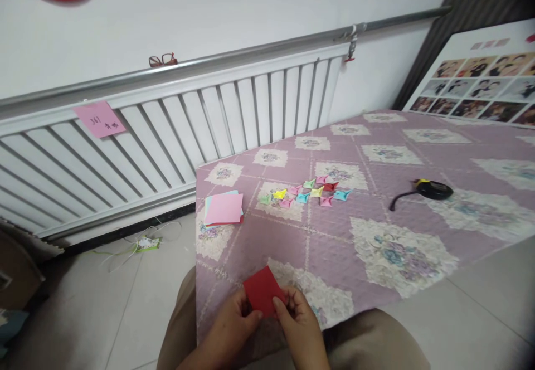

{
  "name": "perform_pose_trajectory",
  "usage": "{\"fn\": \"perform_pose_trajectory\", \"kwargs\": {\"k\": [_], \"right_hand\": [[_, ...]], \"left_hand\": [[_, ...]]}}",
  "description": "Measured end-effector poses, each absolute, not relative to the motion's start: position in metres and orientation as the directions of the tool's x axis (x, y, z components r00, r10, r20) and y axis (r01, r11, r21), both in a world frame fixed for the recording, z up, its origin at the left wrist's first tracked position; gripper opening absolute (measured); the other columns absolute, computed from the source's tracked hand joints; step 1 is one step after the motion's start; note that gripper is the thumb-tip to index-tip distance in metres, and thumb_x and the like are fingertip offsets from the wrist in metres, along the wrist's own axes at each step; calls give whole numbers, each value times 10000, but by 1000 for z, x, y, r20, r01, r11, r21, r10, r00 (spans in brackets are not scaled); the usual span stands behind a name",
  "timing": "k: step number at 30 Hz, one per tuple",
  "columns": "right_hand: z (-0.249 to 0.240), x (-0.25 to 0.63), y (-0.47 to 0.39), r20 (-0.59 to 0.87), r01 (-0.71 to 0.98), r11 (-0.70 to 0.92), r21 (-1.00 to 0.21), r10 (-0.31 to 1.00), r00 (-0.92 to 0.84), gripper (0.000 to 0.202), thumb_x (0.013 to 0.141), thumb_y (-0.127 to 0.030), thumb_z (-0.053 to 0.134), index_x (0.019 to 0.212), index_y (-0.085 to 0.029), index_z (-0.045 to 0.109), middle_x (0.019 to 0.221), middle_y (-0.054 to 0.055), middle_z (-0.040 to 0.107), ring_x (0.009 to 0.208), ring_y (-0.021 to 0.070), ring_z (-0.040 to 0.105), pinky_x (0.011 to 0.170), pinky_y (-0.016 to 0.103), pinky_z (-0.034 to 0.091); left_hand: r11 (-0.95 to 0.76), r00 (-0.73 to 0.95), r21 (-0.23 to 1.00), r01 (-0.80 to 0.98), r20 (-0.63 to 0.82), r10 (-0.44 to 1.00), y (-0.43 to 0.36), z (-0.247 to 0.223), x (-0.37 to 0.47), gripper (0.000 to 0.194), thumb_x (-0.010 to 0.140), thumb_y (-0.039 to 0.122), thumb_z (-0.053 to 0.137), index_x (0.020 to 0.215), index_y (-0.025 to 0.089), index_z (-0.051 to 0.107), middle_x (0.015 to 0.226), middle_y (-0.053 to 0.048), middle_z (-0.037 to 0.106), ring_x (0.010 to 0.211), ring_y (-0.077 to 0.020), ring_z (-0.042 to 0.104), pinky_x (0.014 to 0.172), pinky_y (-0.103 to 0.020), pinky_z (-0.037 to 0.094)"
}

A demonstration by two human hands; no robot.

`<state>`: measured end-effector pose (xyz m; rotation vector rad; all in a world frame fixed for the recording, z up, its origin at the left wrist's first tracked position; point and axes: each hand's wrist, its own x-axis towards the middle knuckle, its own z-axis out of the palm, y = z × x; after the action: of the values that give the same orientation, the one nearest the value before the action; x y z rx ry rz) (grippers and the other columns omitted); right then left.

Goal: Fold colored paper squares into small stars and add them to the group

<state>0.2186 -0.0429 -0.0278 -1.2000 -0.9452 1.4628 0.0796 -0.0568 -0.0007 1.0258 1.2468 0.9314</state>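
While I watch, red paper [264, 290]: held over the table [330, 236]'s near corner
left hand [238, 315]: pinching lower left, thumb up front
right hand [300, 315]: pinching its right side
folded bits [303, 198]: farther back, bunched

I hold a small red paper [264, 291] in front of me, over the near edge of the purple cloth [267, 242]. My left hand [237, 315] pinches it on one side and my right hand [300, 319] pinches it on the other, with my right thumb lying on top. Farther up, on the left, is a pile of paper [224, 208], pink on top, with blue and red peeking out. Next to it sit little folded papers [316, 192] in many colors. A black and yellow thing [435, 190] lies well off to the right.
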Motion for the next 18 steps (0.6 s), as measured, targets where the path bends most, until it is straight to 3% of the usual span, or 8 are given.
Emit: {"fn": "perform_pose_trajectory", "kwargs": {"k": [2,5,10,13,16,18], "right_hand": [[-25,217,-43,-191,-166,-194,-967,981,-31,260,697,-404,645,847,-196,602,757,37,673,699,203,627,642,306,506],[-24,214,-46,-186,-83,-185,-979,982,9,318,706,-380,614,960,-192,573,763,35,682,722,215,650,682,326,522],[-27,203,-47,-86,131,-95,-987,994,67,387,731,-350,576,1082,-187,554,702,6,672,669,207,647,669,328,517],[-31,193,-45,-29,216,-39,-976,998,50,375,753,-351,550,1097,-202,557,740,13,685,693,207,658,665,323,513],[-36,187,-41,-27,274,-34,-961,999,29,371,750,-360,543,1087,-207,562,770,23,692,713,212,664,651,318,509],[-40,185,-39,-27,318,-34,-948,999,28,377,750,-375,537,1081,-197,559,730,18,679,674,211,653,627,319,501]], "left_hand": [[265,96,963,-47,-260,961,-58,-2,76,434,650,148,606,1083,165,592,1030,-65,687,963,-220,618,867,-308,441],[322,98,944,-68,-315,944,-62,-3,71,556,658,178,635,1197,153,503,922,-57,690,810,-188,632,751,-276,460],[372,-49,928,35,-370,928,-70,-10,60,942,698,158,635,1464,133,88,687,43,613,628,-131,570,592,-219,402],[379,-114,919,105,-368,923,-74,-16,44,989,738,149,613,1479,147,-41,603,89,535,531,-114,512,536,-214,375],[337,-139,922,192,-314,939,-80,-18,20,862,786,163,550,1480,158,40,735,37,603,599,-126,558,563,-227,424],[254,-165,900,355,-207,964,-86,-18,5,638,816,172,509,1415,174,289,857,-8,635,709,-142,595,648,-248,472]]}}
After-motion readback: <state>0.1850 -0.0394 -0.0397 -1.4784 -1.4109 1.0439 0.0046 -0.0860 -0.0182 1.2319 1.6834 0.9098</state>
